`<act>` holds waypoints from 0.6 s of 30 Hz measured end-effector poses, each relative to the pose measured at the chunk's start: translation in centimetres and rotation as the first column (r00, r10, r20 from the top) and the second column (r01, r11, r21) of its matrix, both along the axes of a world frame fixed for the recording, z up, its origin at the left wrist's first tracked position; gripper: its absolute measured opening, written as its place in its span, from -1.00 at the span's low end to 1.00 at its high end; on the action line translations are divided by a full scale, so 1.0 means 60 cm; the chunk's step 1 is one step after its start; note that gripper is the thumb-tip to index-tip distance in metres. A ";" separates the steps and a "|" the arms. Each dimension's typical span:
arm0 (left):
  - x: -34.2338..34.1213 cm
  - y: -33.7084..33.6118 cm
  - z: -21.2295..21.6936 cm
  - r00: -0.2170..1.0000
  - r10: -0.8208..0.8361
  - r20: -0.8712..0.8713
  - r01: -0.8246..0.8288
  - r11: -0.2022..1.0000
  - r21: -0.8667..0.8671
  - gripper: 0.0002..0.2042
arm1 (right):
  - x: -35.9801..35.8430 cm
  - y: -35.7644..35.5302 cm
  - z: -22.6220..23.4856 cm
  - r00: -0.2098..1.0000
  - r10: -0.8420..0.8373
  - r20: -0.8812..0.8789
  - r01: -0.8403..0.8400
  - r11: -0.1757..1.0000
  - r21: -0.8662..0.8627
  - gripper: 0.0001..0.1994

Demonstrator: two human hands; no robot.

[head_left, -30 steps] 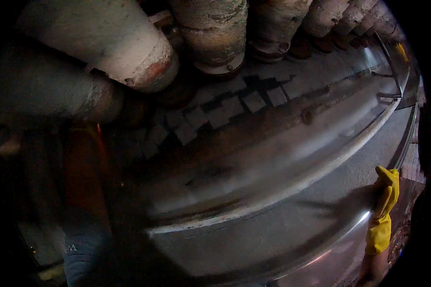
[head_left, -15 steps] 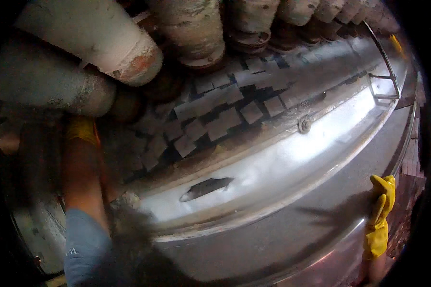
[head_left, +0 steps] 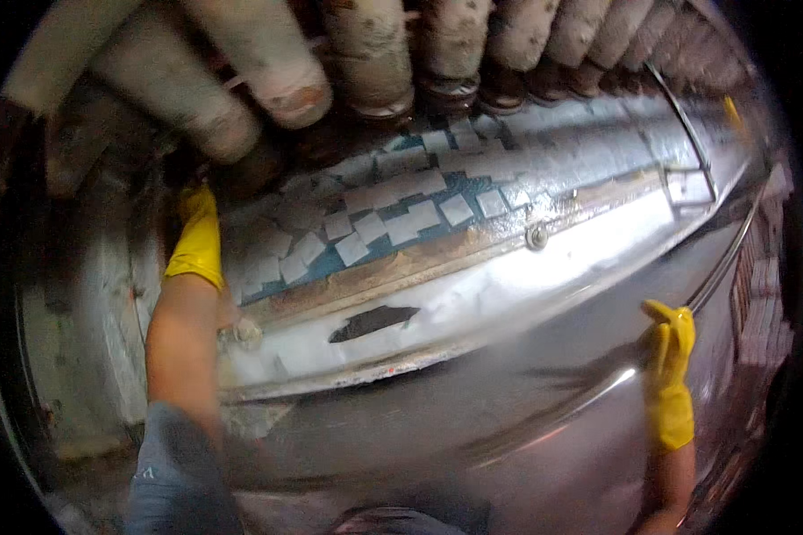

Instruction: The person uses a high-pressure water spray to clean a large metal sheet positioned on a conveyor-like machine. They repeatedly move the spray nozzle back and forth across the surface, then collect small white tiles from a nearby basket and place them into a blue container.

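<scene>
My left hand (head_left: 198,234), in a yellow rubber glove, reaches to the far left, just under the ends of the big grey cylinders (head_left: 232,125). Its fingers are lost in shadow and blur, so what they touch cannot be made out. A wet dark surface with pale rectangular pieces (head_left: 401,218) scattered over it lies to the right of that hand. My right hand (head_left: 674,379), gloved in yellow too, is at the right above a smooth grey metal panel (head_left: 509,392). Its fingers are stretched out and apart, near the lower end of a dark curved rail (head_left: 727,259).
A long white metal ledge (head_left: 473,303) with a dark patch and a round bolt (head_left: 536,236) runs diagonally between my arms. Near its far right end stands a thin metal frame (head_left: 687,125). Stacked pale pieces (head_left: 763,303) sit at the right edge.
The view has shifted, and more of the cylinders and panel shows. My left glove, mostly hidden under a cylinder before, is now largely visible. My right hand appears further left and higher in view.
</scene>
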State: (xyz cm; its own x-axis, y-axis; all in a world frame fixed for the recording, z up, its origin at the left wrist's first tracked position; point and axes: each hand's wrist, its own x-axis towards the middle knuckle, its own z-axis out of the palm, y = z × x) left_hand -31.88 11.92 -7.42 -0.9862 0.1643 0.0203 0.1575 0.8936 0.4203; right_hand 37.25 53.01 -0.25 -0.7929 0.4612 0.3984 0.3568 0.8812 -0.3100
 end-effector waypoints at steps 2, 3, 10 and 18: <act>0.040 0.007 -0.003 1.000 0.015 -0.022 -0.015 0.999 0.029 -0.46 | 0.008 0.000 -0.008 0.998 0.030 -0.057 -0.028 0.999 0.035 -0.62; 0.071 -0.010 -0.002 0.998 0.048 -0.036 -0.047 0.997 0.053 -0.45 | 0.009 -0.001 -0.013 0.997 0.019 -0.069 -0.020 1.000 -0.005 -0.61; 0.268 0.123 -0.115 0.956 0.286 0.060 -0.286 0.868 0.407 -0.40 | 0.037 -0.023 -0.023 0.985 -0.063 -0.162 0.037 0.987 -0.159 -0.65; 0.576 0.009 0.096 0.839 -0.528 0.133 0.423 0.786 0.451 -0.58 | 0.033 -0.040 -0.012 0.995 -0.101 0.001 0.101 0.995 0.010 -0.61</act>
State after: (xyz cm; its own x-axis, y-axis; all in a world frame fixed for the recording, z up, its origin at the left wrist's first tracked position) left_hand 2.66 12.47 -1.66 -0.7649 0.6430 -0.0388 0.3662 0.4836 0.7950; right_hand 39.25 50.61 -0.94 -0.7430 0.5347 0.4026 0.4444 0.8439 -0.3005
